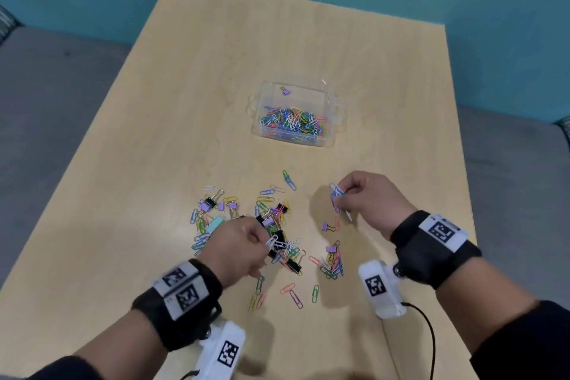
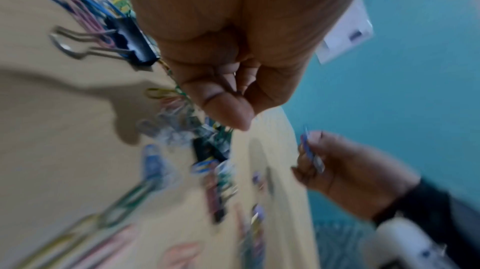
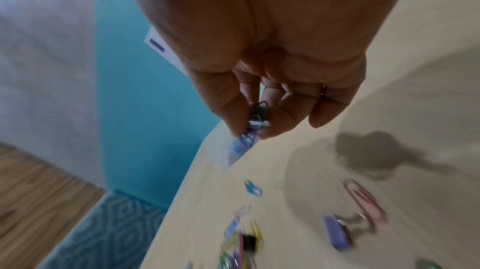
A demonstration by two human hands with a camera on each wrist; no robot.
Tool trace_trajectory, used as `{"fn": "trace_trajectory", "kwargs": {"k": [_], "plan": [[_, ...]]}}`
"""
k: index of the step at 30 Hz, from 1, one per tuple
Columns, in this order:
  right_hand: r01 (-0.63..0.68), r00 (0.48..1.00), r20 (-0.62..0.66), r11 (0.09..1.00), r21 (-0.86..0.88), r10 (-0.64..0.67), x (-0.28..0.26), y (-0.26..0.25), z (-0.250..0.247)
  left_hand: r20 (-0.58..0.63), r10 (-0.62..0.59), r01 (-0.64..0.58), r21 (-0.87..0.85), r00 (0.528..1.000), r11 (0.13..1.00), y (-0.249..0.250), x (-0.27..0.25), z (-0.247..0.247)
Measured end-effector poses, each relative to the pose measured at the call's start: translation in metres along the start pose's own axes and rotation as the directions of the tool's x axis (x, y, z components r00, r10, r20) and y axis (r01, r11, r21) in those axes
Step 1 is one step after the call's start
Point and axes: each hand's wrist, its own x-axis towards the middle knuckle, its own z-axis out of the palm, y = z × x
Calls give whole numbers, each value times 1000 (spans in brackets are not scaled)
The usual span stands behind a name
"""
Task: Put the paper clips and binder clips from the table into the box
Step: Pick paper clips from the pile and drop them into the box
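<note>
Holding paper clips in two hands (image 1: 239, 248) (image 1: 367, 199), one box (image 1: 331, 136)

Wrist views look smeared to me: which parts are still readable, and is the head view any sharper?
Left wrist: black binder clip readable, lower clips motion-blurred. Right wrist: paper clips in right hand readable, table streaked. Head: sharp, box clear, soft hand shadows.

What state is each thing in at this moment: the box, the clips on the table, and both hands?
Clear plastic box: open, no lid on it, partly filled with paper clips, one purple binder clip inside.
Loose clips on the table: still scattered, paper clips and binder clips mixed.
Left hand: pinches white paper clips over the pile.
Right hand: pinches a bunch of paper clips, mostly blue, above the table.
</note>
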Motion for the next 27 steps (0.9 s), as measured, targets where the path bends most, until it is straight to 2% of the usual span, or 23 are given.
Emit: {"fn": "trace_trajectory", "kwargs": {"k": [3, 6, 11, 15, 18, 20, 24, 27], "plan": [[1, 1000, 1, 993, 119, -1, 23, -17, -10, 27, -23, 29, -240, 999, 970, 34, 16, -16], [-14, 1000, 29, 975, 222, 8, 47, -38, -16, -6, 43, -43, -352, 999, 935, 76, 46, -31], [-67, 998, 27, 967, 247, 62, 95, -64, -18, -82, 106, -128, -343, 991, 931, 141, 104, -44], [-14, 999, -33, 993, 118, 18, 126, -86, -16, -128, 125, -154, -244, 984, 958, 169, 134, -42], [60, 998, -22, 996, -70, -61, 133, -98, -14, -137, 145, -162, -121, 980, 979, 172, 142, -42], [105, 993, -40, 973, -205, -115, 127, -100, -17, -192, 160, -174, -59, 968, 983, 166, 140, -50], [169, 969, -132, 950, -262, -208, 88, -78, -34, -307, 184, -214, -66, 934, 975, 128, 113, -75], [151, 985, -18, 911, -383, -171, 45, -29, -33, -303, 269, -228, 164, 914, 960, 75, 66, -78]]}}
